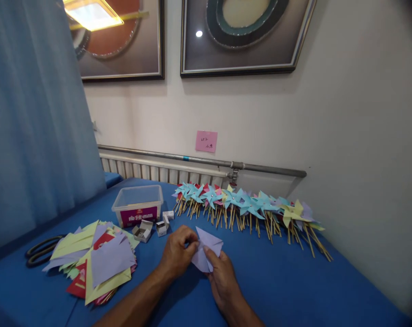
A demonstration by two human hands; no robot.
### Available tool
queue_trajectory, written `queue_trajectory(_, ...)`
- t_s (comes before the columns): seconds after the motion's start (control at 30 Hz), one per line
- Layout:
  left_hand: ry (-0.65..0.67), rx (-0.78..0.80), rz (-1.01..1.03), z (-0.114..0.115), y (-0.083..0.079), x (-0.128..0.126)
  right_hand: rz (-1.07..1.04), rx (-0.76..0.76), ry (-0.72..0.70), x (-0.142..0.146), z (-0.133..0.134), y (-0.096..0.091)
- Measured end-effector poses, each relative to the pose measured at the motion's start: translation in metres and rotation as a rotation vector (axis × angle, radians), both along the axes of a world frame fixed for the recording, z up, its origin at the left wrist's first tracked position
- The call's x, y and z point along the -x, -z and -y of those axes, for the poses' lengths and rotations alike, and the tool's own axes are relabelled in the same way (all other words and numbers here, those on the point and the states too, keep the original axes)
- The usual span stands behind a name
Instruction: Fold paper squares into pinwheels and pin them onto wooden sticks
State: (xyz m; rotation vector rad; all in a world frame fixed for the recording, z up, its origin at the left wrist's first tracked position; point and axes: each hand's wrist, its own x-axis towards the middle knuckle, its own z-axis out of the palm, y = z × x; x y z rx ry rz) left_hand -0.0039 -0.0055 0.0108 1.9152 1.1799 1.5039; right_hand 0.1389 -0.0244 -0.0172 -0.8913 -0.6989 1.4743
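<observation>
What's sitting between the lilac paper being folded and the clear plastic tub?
Between the lilac paper and the tub, a few small white boxes sit on the blue tablecloth, shown in the head view.

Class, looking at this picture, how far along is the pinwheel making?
Done: a long row of finished pinwheels on sticks lies further back. In hand: the left hand and right hand fold one lilac paper sheet. To do: a pile of coloured paper sheets waits alongside.
</observation>
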Motion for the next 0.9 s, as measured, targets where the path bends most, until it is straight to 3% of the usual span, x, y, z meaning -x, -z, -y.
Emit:
queue_trajectory(0.2, 0.171, 0.064, -0.021, 0.002, -0.003, 0.002, 0.01, 0.0, 0.019, 0.001, -0.002, 0.003)
queue_trajectory(0.47, 0.114, 0.226, 0.082, -0.004, 0.008, 0.001, -0.025, -0.05, -0.003, 0.001, 0.003, 0.002)
queue_trajectory(0.63, 0.048, 0.179, 0.006, -0.003, 0.007, 0.0, -0.04, -0.003, -0.007, 0.0, 0.002, 0.001)
queue_trajectory(0.8, 0.052, 0.108, -0.05, 0.0, 0.005, 0.0, 0.027, -0.054, 0.009, 0.001, -0.004, 0.011)
queue_trajectory(0.9, 0.05, 0.202, 0.023, -0.002, 0.005, 0.0, 0.114, -0.061, 0.066, -0.002, -0.011, 0.02)
